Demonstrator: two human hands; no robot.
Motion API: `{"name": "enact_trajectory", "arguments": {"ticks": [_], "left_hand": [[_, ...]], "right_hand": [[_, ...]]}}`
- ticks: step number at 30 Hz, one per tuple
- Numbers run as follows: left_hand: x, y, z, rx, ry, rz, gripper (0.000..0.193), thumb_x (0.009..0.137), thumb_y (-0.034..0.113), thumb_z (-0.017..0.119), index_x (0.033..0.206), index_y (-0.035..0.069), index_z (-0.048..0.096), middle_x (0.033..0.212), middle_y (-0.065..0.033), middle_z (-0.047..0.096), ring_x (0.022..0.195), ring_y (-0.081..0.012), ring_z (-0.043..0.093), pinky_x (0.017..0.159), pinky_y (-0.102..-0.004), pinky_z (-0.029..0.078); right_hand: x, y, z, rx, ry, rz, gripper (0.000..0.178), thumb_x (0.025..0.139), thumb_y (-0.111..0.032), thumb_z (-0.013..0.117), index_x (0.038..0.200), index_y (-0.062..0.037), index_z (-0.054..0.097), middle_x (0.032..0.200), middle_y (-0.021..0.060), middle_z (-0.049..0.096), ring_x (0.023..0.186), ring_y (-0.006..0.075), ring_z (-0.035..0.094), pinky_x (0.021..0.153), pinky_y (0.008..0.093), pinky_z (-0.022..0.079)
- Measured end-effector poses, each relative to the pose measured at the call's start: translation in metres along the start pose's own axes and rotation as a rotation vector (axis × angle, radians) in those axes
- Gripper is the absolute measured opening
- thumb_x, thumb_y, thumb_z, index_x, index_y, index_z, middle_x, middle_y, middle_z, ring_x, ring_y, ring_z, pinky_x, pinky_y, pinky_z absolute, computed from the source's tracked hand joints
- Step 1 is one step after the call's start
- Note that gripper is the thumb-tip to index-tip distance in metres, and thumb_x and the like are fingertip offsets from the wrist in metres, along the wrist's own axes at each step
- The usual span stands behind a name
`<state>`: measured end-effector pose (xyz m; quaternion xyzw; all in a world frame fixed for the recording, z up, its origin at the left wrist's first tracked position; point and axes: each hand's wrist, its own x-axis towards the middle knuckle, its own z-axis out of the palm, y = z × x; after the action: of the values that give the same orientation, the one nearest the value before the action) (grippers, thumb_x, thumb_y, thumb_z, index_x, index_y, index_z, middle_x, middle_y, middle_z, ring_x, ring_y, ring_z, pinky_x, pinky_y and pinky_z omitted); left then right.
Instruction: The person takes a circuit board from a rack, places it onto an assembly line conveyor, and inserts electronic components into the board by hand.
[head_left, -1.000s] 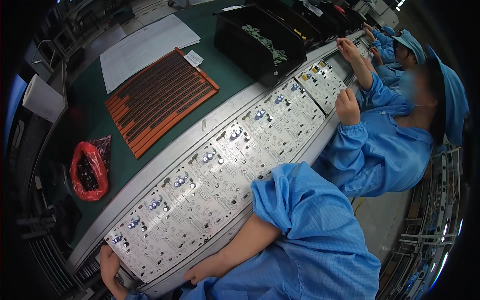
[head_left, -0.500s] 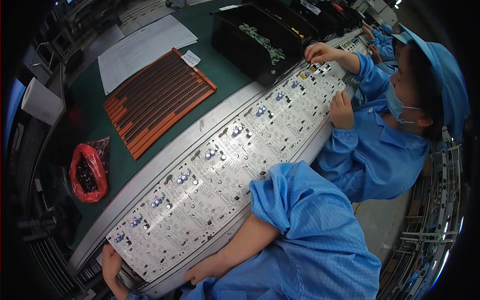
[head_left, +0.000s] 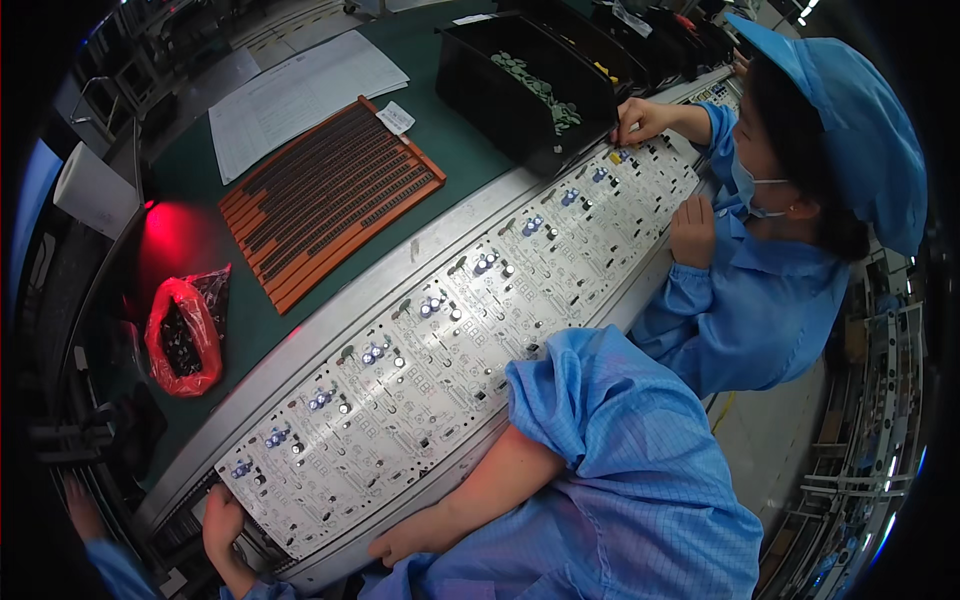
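A long row of white circuit boards (head_left: pixel 400 385), fitted with blue and black capacitors and other small parts, lies along the metal conveyor rail. At its near left end my left hand (head_left: pixel 222 522) has its fingers curled against the board's edge; the fingertips are partly hidden. My right hand (head_left: pixel 410 535) rests on the near rail beside the boards, fingers bent in, with nothing visible in them. To the right, a co-worker's hand (head_left: pixel 642 120) is above the far boards, near a yellow part, and the co-worker's other hand (head_left: pixel 692 230) rests at the near edge.
Beyond the rail, a green mat holds an orange tray (head_left: pixel 330 200) of black strip parts, paper sheets (head_left: pixel 300 95), a red bag (head_left: pixel 185 340) of dark parts and a black bin (head_left: pixel 525 85) with green discs. Another person's blurred hand (head_left: pixel 85 512) shows at far left.
The view has shifted slightly. A red glow has appeared on the mat, and a blurred hand with a blue sleeve has come in at far left. The right-hand co-worker's head has leaned closer to the boards.
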<state>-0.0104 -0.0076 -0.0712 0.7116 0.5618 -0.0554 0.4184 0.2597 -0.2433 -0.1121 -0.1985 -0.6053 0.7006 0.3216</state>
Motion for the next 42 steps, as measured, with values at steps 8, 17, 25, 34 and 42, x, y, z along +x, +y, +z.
{"name": "enact_trajectory", "arguments": {"ticks": [8, 17, 25, 34, 42], "left_hand": [[-0.013, 0.045, 0.001, -0.063, -0.032, -0.017, 0.022, 0.089, 0.007, 0.058, 0.103, -0.008, 0.067, 0.103, -0.0144, 0.072, 0.095, -0.0192, 0.063, 0.084, -0.0334, 0.05], [-0.011, 0.052, 0.001, -0.057, -0.06, 0.028, 0.023, 0.089, 0.006, 0.059, 0.104, -0.008, 0.067, 0.1, -0.0141, 0.073, 0.092, -0.018, 0.064, 0.082, -0.0333, 0.051], [-0.029, 0.048, 0.0, -0.044, -0.068, -0.027, 0.03, 0.087, 0.006, 0.058, 0.114, -0.004, 0.067, 0.111, -0.0183, 0.071, 0.105, -0.0248, 0.064, 0.092, -0.0352, 0.049], [-0.008, 0.04, 0.012, 0.057, -0.075, 0.152, 0.022, 0.081, 0.011, 0.059, 0.095, 0.001, 0.073, 0.08, -0.0127, 0.073, 0.073, -0.0228, 0.07, 0.069, -0.0368, 0.053], [-0.011, 0.063, 0.005, -0.096, -0.244, 0.015, 0.025, 0.079, 0.007, 0.057, 0.097, 0.001, 0.073, 0.081, -0.0106, 0.073, 0.074, -0.0176, 0.07, 0.067, -0.033, 0.054]], "right_hand": [[-0.012, -0.014, -0.004, -0.112, 0.036, -0.016, 0.023, 0.093, -0.02, 0.054, 0.097, 0.002, 0.058, 0.098, 0.0234, 0.05, 0.097, 0.0392, 0.051, 0.087, 0.0433, 0.042], [-0.017, -0.027, -0.011, -0.249, 0.045, -0.043, 0.022, 0.092, -0.02, 0.052, 0.095, 0.0014, 0.056, 0.101, 0.0232, 0.049, 0.096, 0.0394, 0.051, 0.085, 0.0423, 0.042], [-0.023, -0.055, -0.018, -0.335, -0.144, -0.124, 0.021, 0.091, -0.02, 0.05, 0.094, 0.0009, 0.054, 0.104, 0.023, 0.047, 0.096, 0.0396, 0.05, 0.084, 0.0414, 0.042], [-0.025, -0.068, -0.036, -0.675, -0.498, -0.139, 0.022, 0.088, -0.018, 0.053, 0.103, -0.0046, 0.062, 0.095, 0.0123, 0.049, 0.091, 0.0279, 0.05, 0.082, 0.0338, 0.044], [-0.04, -0.069, -0.048, -0.629, -0.289, 0.326, 0.022, 0.092, -0.02, 0.054, 0.104, -0.0055, 0.066, 0.099, 0.0098, 0.057, 0.088, 0.0263, 0.053, 0.082, 0.0284, 0.043]]}}
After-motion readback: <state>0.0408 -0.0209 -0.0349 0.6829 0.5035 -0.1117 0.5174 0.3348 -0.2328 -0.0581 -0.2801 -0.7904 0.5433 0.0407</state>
